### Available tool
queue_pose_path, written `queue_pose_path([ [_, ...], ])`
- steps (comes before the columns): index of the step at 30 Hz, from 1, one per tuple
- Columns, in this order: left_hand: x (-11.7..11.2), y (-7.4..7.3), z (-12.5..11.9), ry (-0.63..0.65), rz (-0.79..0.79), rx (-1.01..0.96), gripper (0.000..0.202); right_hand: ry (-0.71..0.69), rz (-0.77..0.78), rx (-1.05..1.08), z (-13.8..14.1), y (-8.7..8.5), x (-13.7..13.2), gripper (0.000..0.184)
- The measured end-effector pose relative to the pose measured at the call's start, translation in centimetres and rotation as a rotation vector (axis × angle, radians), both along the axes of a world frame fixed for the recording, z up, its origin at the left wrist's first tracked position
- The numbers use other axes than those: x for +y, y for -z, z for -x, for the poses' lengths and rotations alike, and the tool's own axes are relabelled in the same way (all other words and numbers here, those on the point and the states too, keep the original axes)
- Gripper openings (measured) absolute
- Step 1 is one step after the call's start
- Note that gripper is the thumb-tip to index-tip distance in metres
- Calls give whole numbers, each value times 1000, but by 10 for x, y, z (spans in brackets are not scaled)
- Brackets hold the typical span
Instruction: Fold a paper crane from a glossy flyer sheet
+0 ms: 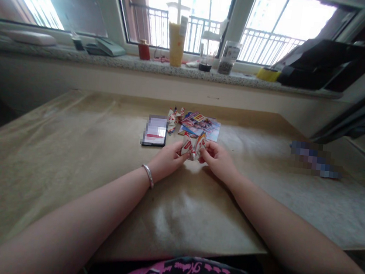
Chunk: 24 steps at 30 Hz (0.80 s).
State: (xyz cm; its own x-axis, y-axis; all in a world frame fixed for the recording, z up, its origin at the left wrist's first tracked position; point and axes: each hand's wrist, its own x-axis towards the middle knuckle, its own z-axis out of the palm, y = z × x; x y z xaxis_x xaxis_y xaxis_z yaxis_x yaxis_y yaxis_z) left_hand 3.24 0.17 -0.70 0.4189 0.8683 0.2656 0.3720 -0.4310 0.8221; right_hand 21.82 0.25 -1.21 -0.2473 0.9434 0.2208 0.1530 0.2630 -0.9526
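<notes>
A small folded paper piece (193, 149), white with red and orange print and pointed upper corners, is held up over the middle of the table. My left hand (176, 153) pinches its left side between thumb and fingers. Its right side is gripped the same way by my right hand (215, 155). The lower folds are partly covered by my thumbs. Just beyond my hands lie similar folded paper pieces (173, 117) and a pile of colourful printed sheets (200, 125). A dark-edged tablet or phone (155, 130), its screen blurred, lies beyond my left hand.
A brown cover lies over the table (67, 163). A blurred blue strip-shaped item (314, 160) rests at the right. On the windowsill (190, 72) behind stand a tall yellow drink cup (176, 44), a clear cup (207, 52), a jar (228, 58) and a black bag (319, 64).
</notes>
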Motion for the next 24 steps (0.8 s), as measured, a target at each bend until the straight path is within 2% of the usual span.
queue_pose_path([
  [5, 1, 3, -1, -8, 15, -32, 20, -42, 24, 50, 7, 0, 0, 30],
  [10, 3, 6, -3, 55, 110, -191, 25, -67, 74, 126, 8, 0, 0, 29],
  [13, 4, 8, -5, 76, 130, -269, 30, -63, 50, 88, 8, 1, 0, 31],
  [19, 4, 11, -5, 40, 155, -265, 32, -52, 44, 31, 9, 4, 0, 30],
  [24, 3, 12, -5, 42, 89, -232, 38, -66, 62, 92, 11, 6, 1, 31],
])
